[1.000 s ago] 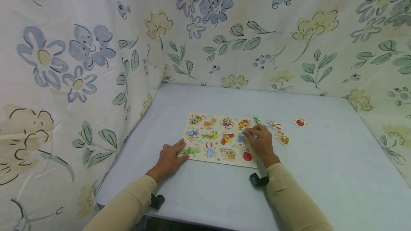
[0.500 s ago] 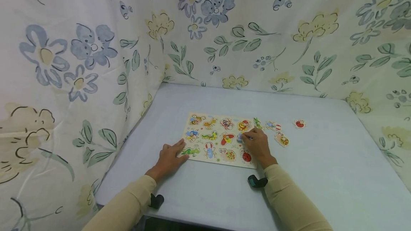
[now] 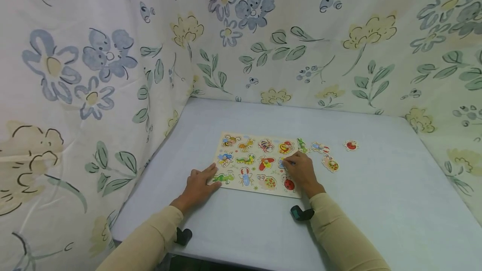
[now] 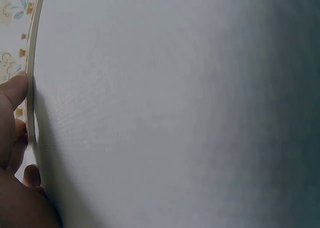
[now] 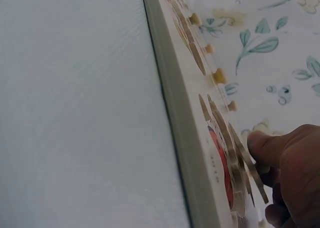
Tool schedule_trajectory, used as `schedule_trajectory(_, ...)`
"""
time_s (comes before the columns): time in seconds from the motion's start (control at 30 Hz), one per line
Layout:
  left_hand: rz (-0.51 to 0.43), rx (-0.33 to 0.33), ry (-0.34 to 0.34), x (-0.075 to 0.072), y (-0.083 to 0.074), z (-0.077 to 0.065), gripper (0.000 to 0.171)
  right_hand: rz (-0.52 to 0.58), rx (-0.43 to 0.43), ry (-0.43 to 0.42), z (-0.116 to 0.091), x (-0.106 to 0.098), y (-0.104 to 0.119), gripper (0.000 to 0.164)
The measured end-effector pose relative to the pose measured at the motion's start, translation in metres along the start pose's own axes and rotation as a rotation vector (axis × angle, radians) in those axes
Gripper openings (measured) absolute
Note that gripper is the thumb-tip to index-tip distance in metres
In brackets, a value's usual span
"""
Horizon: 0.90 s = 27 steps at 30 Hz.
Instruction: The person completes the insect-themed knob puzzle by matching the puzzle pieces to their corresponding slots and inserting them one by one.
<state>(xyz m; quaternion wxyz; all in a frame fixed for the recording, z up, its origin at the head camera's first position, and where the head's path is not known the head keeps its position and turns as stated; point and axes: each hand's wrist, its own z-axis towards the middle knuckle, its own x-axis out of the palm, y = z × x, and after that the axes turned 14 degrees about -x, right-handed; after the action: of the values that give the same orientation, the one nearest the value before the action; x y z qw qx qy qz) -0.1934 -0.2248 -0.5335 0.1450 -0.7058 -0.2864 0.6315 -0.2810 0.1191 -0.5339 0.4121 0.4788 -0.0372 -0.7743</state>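
The puzzle board (image 3: 255,178) looks like matt wood; the pinched piece (image 5: 248,163), wood-edged too; tabletop (image 3: 241,225), smooth and matt; far curtain (image 3: 286,68), cloth.

A pale surface (image 3: 244,225) carries a flat puzzle board (image 3: 256,170), nearer the left edge than the right, its long sides roughly following the far edge. Toward the right edge lie a green piece (image 3: 302,145), beside or overlapping the board, a blue-and-red piece (image 3: 318,147), a spotted yellow piece (image 3: 331,164) closer to the near edge, and, farthest right, a red ladybug piece (image 3: 351,145).
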Motion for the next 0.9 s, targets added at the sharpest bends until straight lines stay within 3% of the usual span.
schedule_trajectory(0.43,-0.012,0.007,0.001,-0.001,-0.001,-0.002,0.063,0.005,0.012,0.042,0.002,0.0,-0.003,0.013)
schedule_trajectory(0.67,-0.004,0.0,0.004,-0.001,-0.002,-0.001,0.063,-0.017,0.121,0.084,0.009,-0.008,-0.009,0.019)
schedule_trajectory(0.9,0.001,-0.011,0.008,-0.001,-0.003,-0.001,0.063,-0.019,0.138,0.034,0.014,-0.021,-0.024,0.02)
